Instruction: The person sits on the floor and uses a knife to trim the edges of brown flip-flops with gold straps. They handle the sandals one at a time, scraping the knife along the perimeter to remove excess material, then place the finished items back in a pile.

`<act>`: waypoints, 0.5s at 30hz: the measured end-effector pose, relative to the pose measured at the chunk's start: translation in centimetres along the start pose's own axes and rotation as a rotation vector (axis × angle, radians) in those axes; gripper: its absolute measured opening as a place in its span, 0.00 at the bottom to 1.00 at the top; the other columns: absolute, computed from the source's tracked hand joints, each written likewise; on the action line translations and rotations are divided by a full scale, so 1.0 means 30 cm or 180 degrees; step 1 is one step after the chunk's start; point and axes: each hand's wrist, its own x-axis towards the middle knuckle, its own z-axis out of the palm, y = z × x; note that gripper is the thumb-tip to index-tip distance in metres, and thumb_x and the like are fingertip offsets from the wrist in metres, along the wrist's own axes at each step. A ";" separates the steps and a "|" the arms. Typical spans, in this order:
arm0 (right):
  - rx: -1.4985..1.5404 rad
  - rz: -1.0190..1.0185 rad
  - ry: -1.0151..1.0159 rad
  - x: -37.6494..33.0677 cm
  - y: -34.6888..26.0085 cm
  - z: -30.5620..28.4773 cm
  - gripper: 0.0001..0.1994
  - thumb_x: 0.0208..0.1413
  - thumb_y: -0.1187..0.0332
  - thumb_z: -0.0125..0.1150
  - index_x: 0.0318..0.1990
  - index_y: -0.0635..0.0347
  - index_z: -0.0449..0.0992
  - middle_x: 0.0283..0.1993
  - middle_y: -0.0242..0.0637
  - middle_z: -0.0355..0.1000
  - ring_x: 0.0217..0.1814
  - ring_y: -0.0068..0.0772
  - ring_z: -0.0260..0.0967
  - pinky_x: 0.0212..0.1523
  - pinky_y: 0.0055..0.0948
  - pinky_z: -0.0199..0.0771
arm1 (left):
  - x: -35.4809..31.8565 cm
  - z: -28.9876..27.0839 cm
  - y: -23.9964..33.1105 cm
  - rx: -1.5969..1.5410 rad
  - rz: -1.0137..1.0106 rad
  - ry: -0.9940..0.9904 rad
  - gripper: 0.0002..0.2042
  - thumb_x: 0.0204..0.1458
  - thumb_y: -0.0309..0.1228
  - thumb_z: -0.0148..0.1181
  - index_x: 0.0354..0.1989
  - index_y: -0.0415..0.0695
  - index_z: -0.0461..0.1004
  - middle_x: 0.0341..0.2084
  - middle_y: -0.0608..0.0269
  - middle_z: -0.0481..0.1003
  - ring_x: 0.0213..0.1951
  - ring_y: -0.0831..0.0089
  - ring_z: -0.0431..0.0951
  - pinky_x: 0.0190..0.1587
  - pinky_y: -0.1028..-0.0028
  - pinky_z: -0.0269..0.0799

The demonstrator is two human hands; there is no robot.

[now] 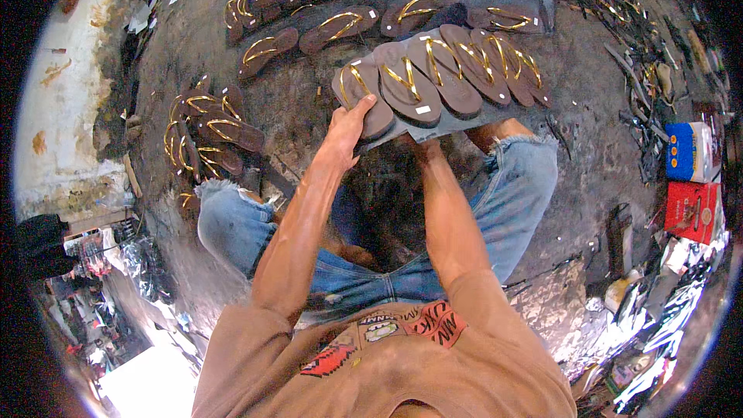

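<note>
A row of several brown flip-flops with gold straps lies side by side on a grey board [449,128] held above my lap. My left hand [350,130] is closed at the row's left end, its thumb pressed on top of the leftmost flip-flop [376,118]; its other fingers are mostly hidden. My right hand [422,144] reaches under the board's near edge, so its fingers do not show. Beside the left end sits another flip-flop [410,101] with a small white label at its heel.
More brown flip-flops [340,29] stand in rows on the dark floor ahead. A loose pile of flip-flops [220,130] lies left of my knee. At the right are a blue and white box [693,152], a red box [691,211] and scattered scraps [646,93].
</note>
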 end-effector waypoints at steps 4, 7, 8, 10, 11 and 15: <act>0.1197 0.0637 -0.1562 0.095 -0.043 -0.111 0.28 0.63 0.43 0.52 0.51 0.61 0.77 0.36 0.41 0.76 0.34 0.36 0.73 0.35 0.40 0.75 | -0.231 -0.020 0.018 0.0252 0.0180 -0.0321 0.22 0.60 0.46 0.61 0.49 0.36 0.76 0.41 0.62 0.79 0.42 0.74 0.78 0.45 0.69 0.75; 0.2950 0.0828 -0.0979 0.038 -0.266 -0.138 0.31 0.67 0.39 0.47 0.49 0.62 0.76 0.31 0.38 0.76 0.26 0.30 0.72 0.30 0.34 0.75 | -0.489 -0.106 0.051 0.0428 0.0380 0.0177 0.21 0.60 0.43 0.62 0.51 0.37 0.75 0.40 0.65 0.78 0.42 0.77 0.76 0.50 0.72 0.72; 0.3493 0.0827 -0.0883 -0.011 -0.379 -0.253 0.32 0.67 0.38 0.46 0.48 0.63 0.77 0.29 0.37 0.75 0.24 0.30 0.71 0.29 0.33 0.74 | -0.530 -0.144 0.044 0.0460 0.0600 0.0234 0.21 0.60 0.42 0.63 0.52 0.37 0.74 0.40 0.65 0.78 0.43 0.77 0.76 0.50 0.72 0.72; 0.4560 0.0922 -0.0463 -0.131 -0.526 -0.522 0.34 0.67 0.35 0.43 0.45 0.64 0.77 0.25 0.35 0.74 0.21 0.29 0.68 0.28 0.31 0.73 | -0.597 -0.178 0.022 0.0619 0.0974 0.0147 0.22 0.60 0.40 0.64 0.55 0.37 0.72 0.41 0.64 0.78 0.44 0.76 0.76 0.51 0.72 0.71; 0.4309 0.0597 -0.0002 -0.177 -0.554 -0.592 0.31 0.66 0.40 0.49 0.43 0.65 0.78 0.27 0.34 0.75 0.23 0.26 0.69 0.29 0.30 0.72 | -0.610 -0.175 0.005 0.0961 0.1245 0.0174 0.22 0.60 0.40 0.64 0.56 0.38 0.72 0.41 0.64 0.78 0.44 0.75 0.76 0.52 0.72 0.71; 0.3516 -0.0362 0.0824 -0.323 -0.621 -0.764 0.20 0.61 0.54 0.66 0.41 0.67 0.79 0.29 0.32 0.77 0.31 0.18 0.67 0.32 0.29 0.71 | -0.643 -0.165 -0.055 0.0549 0.2148 0.0221 0.24 0.63 0.36 0.61 0.63 0.38 0.65 0.49 0.58 0.76 0.49 0.68 0.77 0.56 0.67 0.71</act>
